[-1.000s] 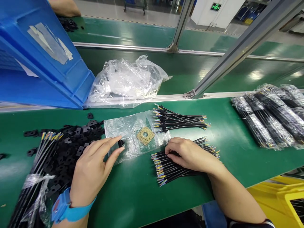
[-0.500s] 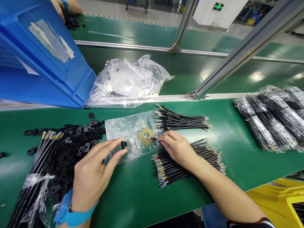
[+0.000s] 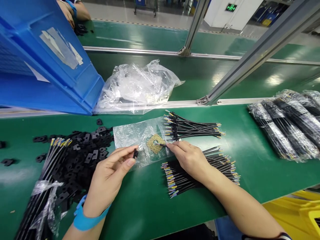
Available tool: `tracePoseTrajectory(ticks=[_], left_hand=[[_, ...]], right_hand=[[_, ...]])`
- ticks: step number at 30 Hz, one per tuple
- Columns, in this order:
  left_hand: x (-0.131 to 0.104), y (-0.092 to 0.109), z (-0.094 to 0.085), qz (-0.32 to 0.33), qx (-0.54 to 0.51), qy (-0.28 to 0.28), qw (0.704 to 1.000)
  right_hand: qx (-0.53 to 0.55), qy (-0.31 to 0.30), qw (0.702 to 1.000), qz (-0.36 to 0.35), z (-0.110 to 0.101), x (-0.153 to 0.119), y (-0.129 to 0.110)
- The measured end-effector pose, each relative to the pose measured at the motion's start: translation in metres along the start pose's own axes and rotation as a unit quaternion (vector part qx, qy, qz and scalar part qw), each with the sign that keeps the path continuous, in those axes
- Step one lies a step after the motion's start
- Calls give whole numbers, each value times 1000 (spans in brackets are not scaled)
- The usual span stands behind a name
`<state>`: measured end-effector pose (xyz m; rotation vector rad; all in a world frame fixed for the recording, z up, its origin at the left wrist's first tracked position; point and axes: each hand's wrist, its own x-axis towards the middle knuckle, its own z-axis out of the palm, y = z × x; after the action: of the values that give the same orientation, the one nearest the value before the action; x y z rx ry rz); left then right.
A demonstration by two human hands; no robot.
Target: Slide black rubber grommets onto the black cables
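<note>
Between thumb and fingers, my left hand [image 3: 108,180] pinches a small black plastic part [image 3: 135,153]. My right hand [image 3: 188,158] grips a short black cable [image 3: 163,145], whose tip reaches over a yellowish square sponge [image 3: 155,144] with a hole in it. That sponge lies on a clear plastic bag [image 3: 130,135] on the green table. Below and right of my right hand spreads a pile of cut black cables [image 3: 185,178] with coloured wire ends. Behind it sits a smaller bunch of cables [image 3: 195,127] with black parts at their left ends.
Loose black parts [image 3: 82,160] are heaped at the left beside a tied cable bundle [image 3: 40,190]. A blue crate [image 3: 75,80] and a crumpled plastic bag [image 3: 140,83] stand behind. Wrapped cable bundles [image 3: 280,130] lie right, near a metal post [image 3: 240,63]. Another person's hand [image 3: 66,13] shows top left.
My left hand has moved right, bringing the black part closer to the sponge, and the part has turned. My right hand holds the cable tip at the sponge's hole. The view has shifted slightly.
</note>
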<state>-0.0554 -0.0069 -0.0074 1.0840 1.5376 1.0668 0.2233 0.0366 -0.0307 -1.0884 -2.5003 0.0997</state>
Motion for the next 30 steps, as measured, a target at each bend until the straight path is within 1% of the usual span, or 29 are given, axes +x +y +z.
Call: tracePoseTrajectory(ticks=[2, 4, 7, 10, 15, 18, 22, 24, 27, 30], left_hand=[[1, -2, 8, -58, -114, 1, 992], [1, -3, 15, -105, -204, -3, 973], [0, -4, 23, -143, -276, -26, 950], [-1, -4, 25, -151, -312, -49, 937], [-4, -1, 26, -170, -324, -66, 928], [-4, 2, 28, -184, -327, -62, 925], [-3, 4, 29, -186, -325, -53, 926], [-3, 4, 29, -179, -320, -54, 929], [-4, 1, 27, -161, -300, -57, 938], [-5, -3, 24, -124, -244, -61, 960]], right_hand=[[96, 55, 994, -7, -5, 1, -3], [167, 81, 983, -14, -11, 2, -9], [198, 91, 976, -30, -19, 2, -18], [186, 101, 976, -44, -19, 0, -24], [149, 114, 981, -58, -14, -2, -26], [118, 119, 983, -71, -17, -2, -27], [87, 104, 986, -100, -22, -1, -29], [89, 96, 986, -105, -22, -1, -29], [88, 93, 987, -94, -21, -1, -28], [82, 90, 989, -82, -21, -2, -29]])
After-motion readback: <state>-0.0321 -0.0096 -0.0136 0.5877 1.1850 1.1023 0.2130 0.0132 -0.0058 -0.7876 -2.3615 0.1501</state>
